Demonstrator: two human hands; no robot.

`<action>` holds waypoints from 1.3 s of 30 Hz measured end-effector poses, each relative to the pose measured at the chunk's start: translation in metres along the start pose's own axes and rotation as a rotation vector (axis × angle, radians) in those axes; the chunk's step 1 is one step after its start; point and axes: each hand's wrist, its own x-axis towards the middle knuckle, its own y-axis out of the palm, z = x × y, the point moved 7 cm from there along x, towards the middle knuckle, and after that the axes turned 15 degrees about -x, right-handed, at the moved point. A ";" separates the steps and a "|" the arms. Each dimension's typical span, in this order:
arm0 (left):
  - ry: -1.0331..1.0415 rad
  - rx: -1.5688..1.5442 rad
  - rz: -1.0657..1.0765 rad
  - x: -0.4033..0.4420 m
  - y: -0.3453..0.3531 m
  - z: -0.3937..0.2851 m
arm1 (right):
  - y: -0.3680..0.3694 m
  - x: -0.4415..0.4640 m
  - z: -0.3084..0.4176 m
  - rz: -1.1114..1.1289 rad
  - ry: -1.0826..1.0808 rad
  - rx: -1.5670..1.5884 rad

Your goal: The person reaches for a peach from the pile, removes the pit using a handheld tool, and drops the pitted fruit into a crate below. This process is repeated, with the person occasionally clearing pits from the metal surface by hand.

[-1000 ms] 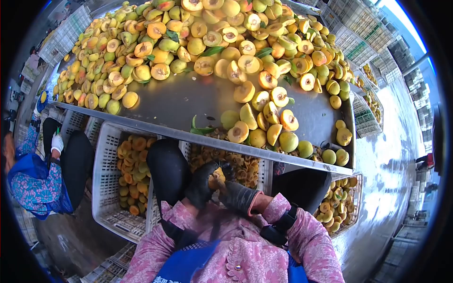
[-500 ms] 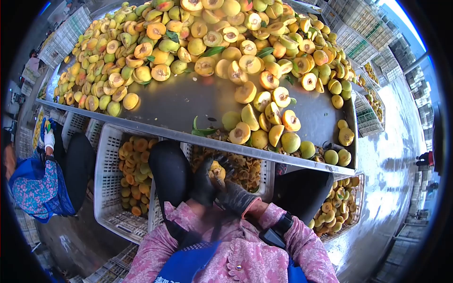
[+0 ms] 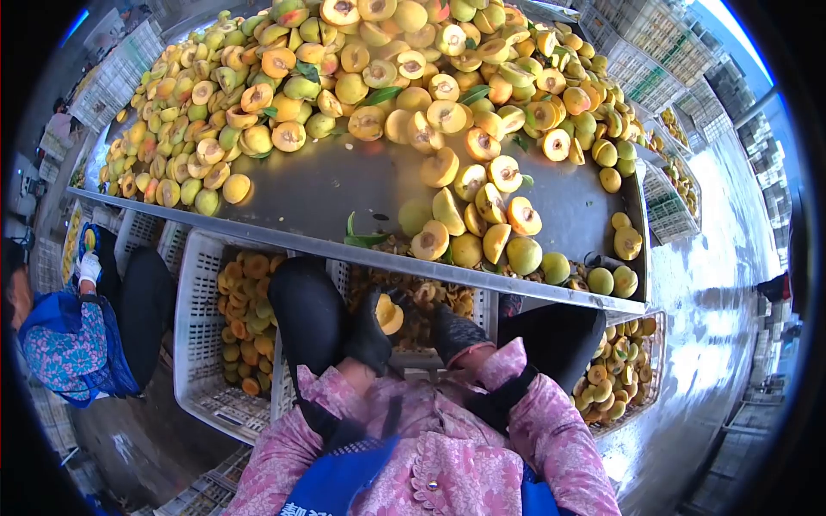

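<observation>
My left hand (image 3: 371,334), in a dark glove, is closed around a halved yellow peach (image 3: 390,315) whose cut face is turned up. To its right and apart from it is my right hand (image 3: 458,334), also in a dark glove. Its fingers look curled, and whatever they hold is hidden against the dark background. Both hands are between my knees, above a crate (image 3: 485,320) of brownish peach pits and scraps (image 3: 447,301). Just beyond them, halved peaches (image 3: 494,206) lie cut side up and down on a metal table (image 3: 301,185).
The table's raised metal edge (image 3: 344,252) runs across in front of me. A white crate (image 3: 194,335) of peach halves stands at my left, another crate (image 3: 651,378) at my right. A co-worker in a blue floral sleeve (image 3: 64,344) sits at far left. Stacked crates (image 3: 641,73) stand behind.
My hands, together over the peach half before, have separated. The right hand has moved right and away, and the peach half stays in my left hand with its cut face now showing.
</observation>
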 end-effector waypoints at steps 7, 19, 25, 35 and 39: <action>-0.039 -0.549 0.036 0.002 -0.003 -0.140 | 0.014 -0.019 -0.008 0.090 -0.260 -0.061; 0.283 0.500 -0.216 0.072 -0.066 -0.223 | 0.062 -0.042 -0.035 0.253 -0.263 -0.044; 0.453 0.932 0.684 0.143 0.070 -0.159 | 0.015 -0.045 -0.035 0.180 -0.108 0.131; -0.226 -0.116 0.418 0.154 0.042 -0.159 | 0.020 -0.039 -0.047 0.159 -0.078 0.143; -0.452 -1.045 0.413 0.117 0.042 -0.180 | -0.016 -0.056 -0.038 0.001 -0.015 0.316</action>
